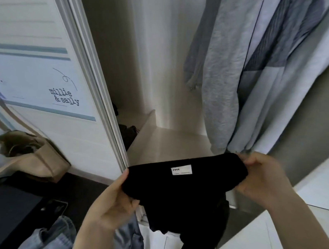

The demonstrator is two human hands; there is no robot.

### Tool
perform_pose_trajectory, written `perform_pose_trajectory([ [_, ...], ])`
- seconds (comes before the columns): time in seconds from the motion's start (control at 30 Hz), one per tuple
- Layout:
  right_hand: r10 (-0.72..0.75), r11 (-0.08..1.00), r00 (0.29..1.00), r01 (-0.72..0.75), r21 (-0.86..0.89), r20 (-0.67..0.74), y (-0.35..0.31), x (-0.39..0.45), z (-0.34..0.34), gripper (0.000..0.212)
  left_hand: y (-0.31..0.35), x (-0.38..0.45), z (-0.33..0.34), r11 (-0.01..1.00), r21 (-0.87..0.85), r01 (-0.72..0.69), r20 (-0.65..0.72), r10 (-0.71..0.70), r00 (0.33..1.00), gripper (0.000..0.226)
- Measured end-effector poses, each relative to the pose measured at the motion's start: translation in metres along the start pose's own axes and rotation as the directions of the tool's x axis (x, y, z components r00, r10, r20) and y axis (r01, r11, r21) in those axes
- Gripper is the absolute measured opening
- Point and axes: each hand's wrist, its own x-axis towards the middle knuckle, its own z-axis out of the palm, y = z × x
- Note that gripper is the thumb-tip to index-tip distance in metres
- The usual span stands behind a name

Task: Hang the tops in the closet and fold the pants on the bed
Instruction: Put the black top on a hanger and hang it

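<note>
**Black knit top held up before the open closet**

Black, soft-knit top (182, 190) stretched crosswise between both hands, long axis running left to right, upper edge arched toward the closet, rest of the cloth drooping down toward the floor. White sewn label (181, 169) near the upper edge, facing up at the camera, print too small to read in full. Left hand (114, 202) at the garment's left end, grip pinched on the cloth: thumb laid along the outer face, fingers curled beneath. Right hand (262, 178) at the right end, grip likewise closed on the edge, fingers folded over the fabric. Top thus spanning the gap between the two grips, sagging a little in the middle, held in the air just in front of the closet's pale shelf (166, 143).

Above and right, hanging inside: a grey sweatshirt (221, 75) and, beside it, a blue patchwork shirt (273, 68), their hems just above the right hand. Left, a sliding closet door (46, 87) lettered "millie & sally". Lower left, a beige tote bag (34, 158) against the door, a dark phone (54, 207) on a dark surface, and pale denim (52, 238) bunched at the bottom edge.
</note>
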Motion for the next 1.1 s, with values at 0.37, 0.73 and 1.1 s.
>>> perform_pose_trajectory([
  [0.37,-0.485,0.507,0.835,0.028,-0.861,-0.259,-0.003,0.016,0.013,0.033,0.044,-0.002,0.087,0.97,-0.2,-0.14,0.347,0.203,0.916,0.03],
  [0.73,-0.417,-0.116,0.873,0.223,-0.968,0.251,-0.106,0.012,0.109,0.024,0.092,-0.033,0.207,0.898,0.002,-0.439,0.283,0.421,0.862,0.01],
  [1.1,-0.762,-0.378,0.369,0.414,-0.828,0.533,-0.286,0.013,0.274,0.017,0.15,-0.062,0.284,0.726,0.157,-0.669,0.27,0.62,0.736,0.019],
])
